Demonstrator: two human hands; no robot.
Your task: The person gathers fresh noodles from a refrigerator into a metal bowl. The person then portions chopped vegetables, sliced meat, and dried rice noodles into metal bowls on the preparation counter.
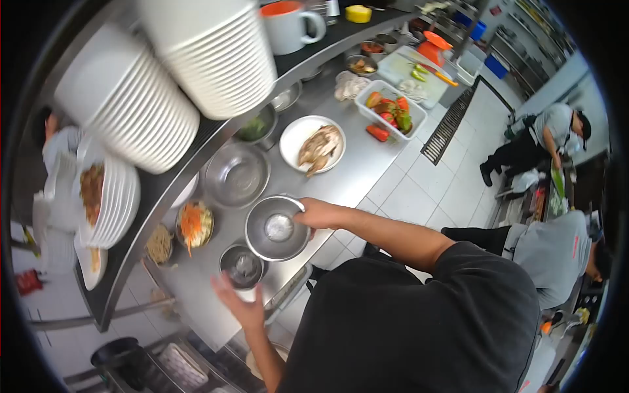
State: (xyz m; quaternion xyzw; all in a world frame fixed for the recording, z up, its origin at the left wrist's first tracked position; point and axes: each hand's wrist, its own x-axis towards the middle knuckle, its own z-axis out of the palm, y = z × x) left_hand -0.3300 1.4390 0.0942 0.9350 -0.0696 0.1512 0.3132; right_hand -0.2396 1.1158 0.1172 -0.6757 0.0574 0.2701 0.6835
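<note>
My right hand [318, 215] grips the rim of a metal bowl [262, 245], which looks empty and hangs over the steel counter's front part. Beside a smaller metal bowl [243, 265], my left hand [239, 303] is open with its fingers spread, slightly blurred. Whether it touches that bowl I cannot tell. Behind these stands a wide metal bowl [223, 173]. Shredded carrot and other pale shreds fill a bowl [194, 224] on the left, next to a bowl of noodle-like strands [159, 244]. A white bowl [291, 141] holds what looks like cooked meat.
Stacked white dishes [229, 72] and a mug [285, 29] stand on a raised shelf [216, 141]. A plastic tub [393, 98] holds peppers, near a cutting board [400, 69]. Several people work to the right, one [550, 131] at the far side.
</note>
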